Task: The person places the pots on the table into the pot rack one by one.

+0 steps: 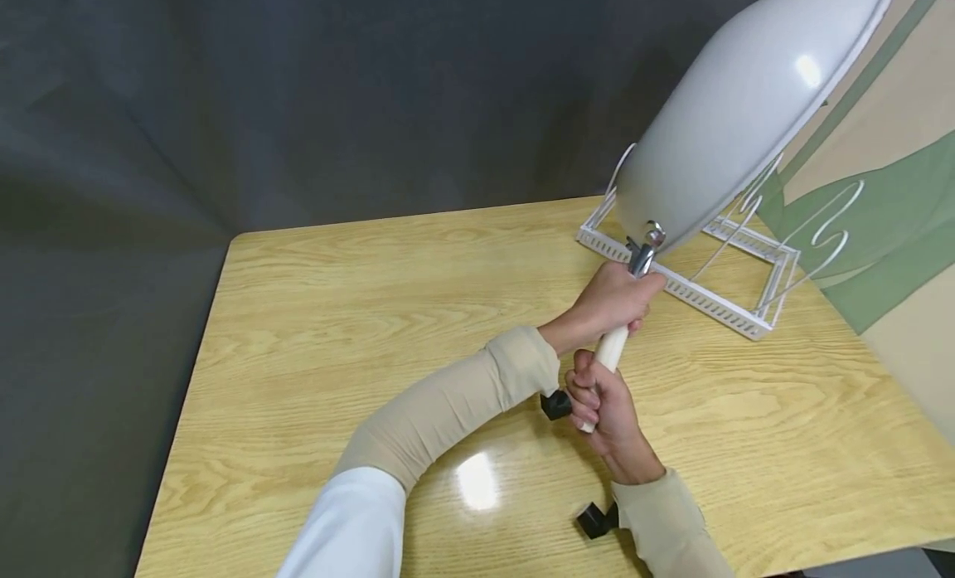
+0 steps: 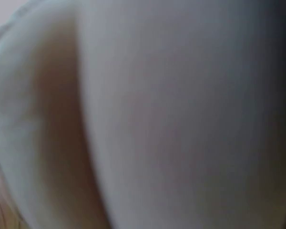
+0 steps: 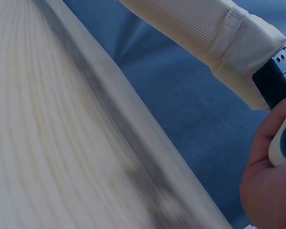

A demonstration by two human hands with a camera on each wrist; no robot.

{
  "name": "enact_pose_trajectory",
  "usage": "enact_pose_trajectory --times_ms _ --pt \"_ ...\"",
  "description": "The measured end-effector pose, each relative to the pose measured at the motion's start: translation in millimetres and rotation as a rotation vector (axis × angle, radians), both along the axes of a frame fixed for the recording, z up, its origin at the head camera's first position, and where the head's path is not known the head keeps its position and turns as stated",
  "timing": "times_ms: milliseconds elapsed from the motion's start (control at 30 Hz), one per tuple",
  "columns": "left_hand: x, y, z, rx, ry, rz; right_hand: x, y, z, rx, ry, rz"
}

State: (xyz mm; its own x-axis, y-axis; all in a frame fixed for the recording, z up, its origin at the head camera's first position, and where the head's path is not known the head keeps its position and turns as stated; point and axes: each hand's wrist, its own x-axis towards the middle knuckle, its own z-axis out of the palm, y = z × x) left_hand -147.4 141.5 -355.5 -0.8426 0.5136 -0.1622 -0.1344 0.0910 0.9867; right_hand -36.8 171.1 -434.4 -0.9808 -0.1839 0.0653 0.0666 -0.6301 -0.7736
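A large wok point(image 1: 734, 105) with a pale grey, glossy outside is tilted steeply at the upper right of the head view. Its cream handle point(image 1: 613, 347) slopes down toward me from a metal fitting point(image 1: 646, 250). My left hand point(image 1: 615, 298) grips the handle just below that fitting. Lower down, my right hand point(image 1: 608, 400) curls round the handle near its end. In the right wrist view the handle's end, with a dark hole, shows inside the right hand point(image 3: 264, 191). The left wrist view holds only blurred pale surfaces.
A white rack point(image 1: 709, 307) with curved wire dividers stands at the table's back right, partly hidden behind the wok. The wood-grain table point(image 1: 373, 313) meets a dark cloth point(image 1: 373, 105) behind and to the left. Green-and-beige fabric point(image 1: 880, 230) lies beyond the right edge.
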Motion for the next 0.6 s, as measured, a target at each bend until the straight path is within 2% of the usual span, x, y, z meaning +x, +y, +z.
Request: enact_pose_trajectory --times_ms 233,600 --pt "-0.8 2.6 -0.4 -0.040 0.028 -0.012 0.1 3.7 0.9 -0.060 0.027 0.068" --pt "-0.6 8.7 1.3 -0.022 0.070 -0.030 -1.2 13.2 2.8 -0.120 0.054 0.134"
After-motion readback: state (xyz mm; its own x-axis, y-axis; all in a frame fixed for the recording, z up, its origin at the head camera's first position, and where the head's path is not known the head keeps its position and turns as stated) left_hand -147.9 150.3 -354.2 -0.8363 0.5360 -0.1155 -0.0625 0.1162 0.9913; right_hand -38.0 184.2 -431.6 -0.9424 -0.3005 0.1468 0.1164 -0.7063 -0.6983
